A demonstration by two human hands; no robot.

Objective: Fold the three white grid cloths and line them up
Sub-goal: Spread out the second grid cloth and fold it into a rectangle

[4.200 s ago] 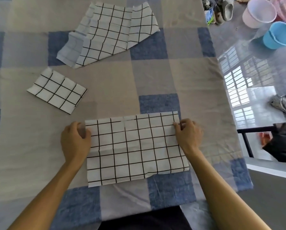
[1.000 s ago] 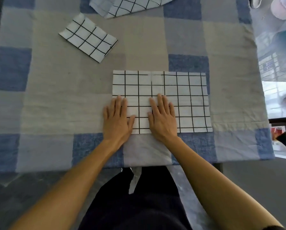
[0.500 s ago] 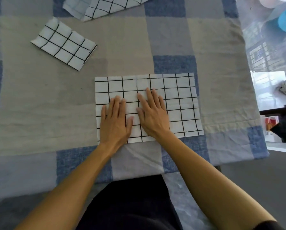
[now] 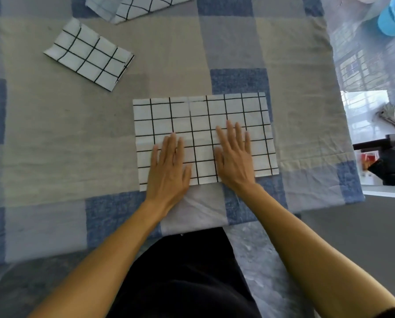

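Observation:
A white grid cloth (image 4: 203, 115), folded into a wide rectangle, lies flat on the table near the front edge. My left hand (image 4: 169, 166) presses on its lower left part with straight fingers. My right hand (image 4: 234, 157) lies flat on its lower right part, fingers spread. A second grid cloth (image 4: 88, 55), folded small, rests at the far left, turned at an angle. The third grid cloth (image 4: 132, 6) lies loose and rumpled at the top edge, partly cut off by the frame.
The table wears a checked blue, grey and beige cover (image 4: 54, 134). Its right edge runs beside a shiny floor. A blue bucket (image 4: 394, 17) stands on the floor at the top right. Dark items (image 4: 391, 157) sit by the right edge.
Both hands have slid outward across the wide folded cloth, my right hand further right, smoothing it. Earlier they gripped its two side edges.

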